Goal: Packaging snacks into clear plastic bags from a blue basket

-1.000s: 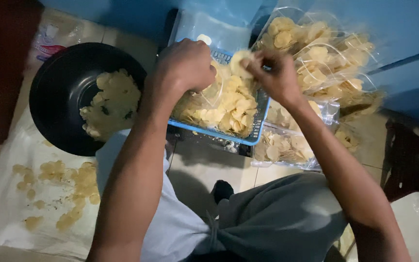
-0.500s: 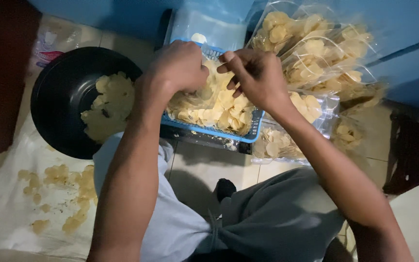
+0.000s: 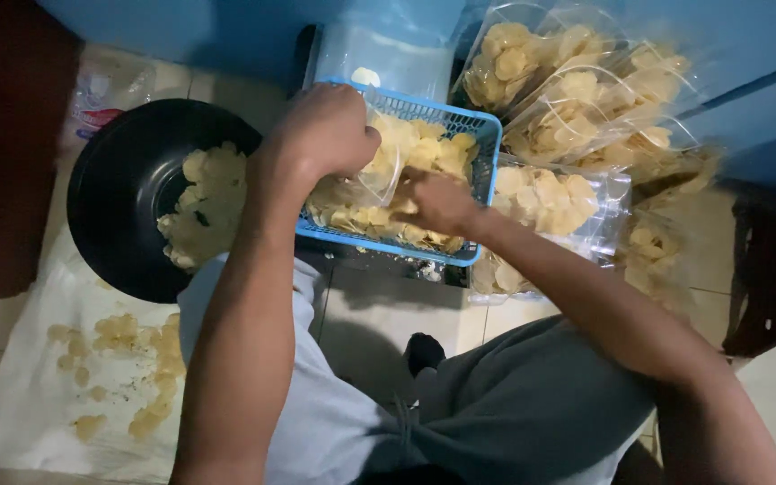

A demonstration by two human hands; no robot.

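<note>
Mostly chips [image 3: 424, 153] in blue basket [image 3: 487, 171]

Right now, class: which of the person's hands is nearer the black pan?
Left. The left hand is at the blue basket's pan-side edge; the right hand is inside it, farther from the black pan.

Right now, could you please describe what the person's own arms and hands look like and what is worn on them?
Both forearms are bare: no sleeves, gloves, watch or rings show on the left hand or the right hand. A pale grey-blue shirt covers the torso.

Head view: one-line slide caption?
Left hand holds a clear plastic bag open over a blue plastic basket of pale yellow chips while the right hand digs in.
</note>
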